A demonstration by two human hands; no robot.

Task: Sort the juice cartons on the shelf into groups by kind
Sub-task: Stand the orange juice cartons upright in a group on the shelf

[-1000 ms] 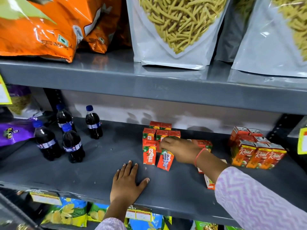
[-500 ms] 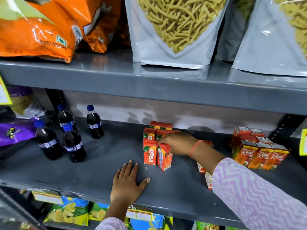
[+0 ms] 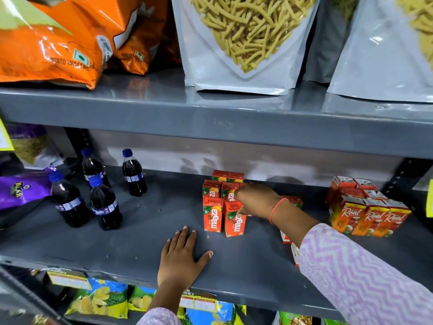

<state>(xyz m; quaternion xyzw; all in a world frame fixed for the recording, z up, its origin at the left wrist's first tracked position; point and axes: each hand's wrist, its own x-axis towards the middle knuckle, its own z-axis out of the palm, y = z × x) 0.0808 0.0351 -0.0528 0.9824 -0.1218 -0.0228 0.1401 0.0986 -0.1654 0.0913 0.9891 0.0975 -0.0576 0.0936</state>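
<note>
1. Head view, the shelf (image 3: 234,273): the Maaza cartons (image 3: 222,202) stand upright in tight rows near the middle, packed side to side so the group reads as one kind. The Real cartons (image 3: 372,216) form their own block at about 3 o'clock from them, well apart, which keeps the two kinds from mixing.
2. The right hand (image 3: 256,200) reaches in from 4 o'clock. Its fingers are curled over the top of the front-right Maaza carton (image 3: 234,221), thumb against its side, pinching it, probably to square it against its neighbour.
3. The left hand (image 3: 181,256) lies flat at 7 o'clock from the Maaza group, fingers spread, palm down on the shelf, holding nothing. It looks like a brace for the reach.
4. A few loose cartons (image 3: 287,239) lie at 4 o'clock from the group, partly hidden under the sleeve (image 3: 365,277); their kind is unclear. They likely still need sorting.
5. Cola bottles (image 3: 103,200) stand at 9 o'clock, clear of the cartons.
</note>
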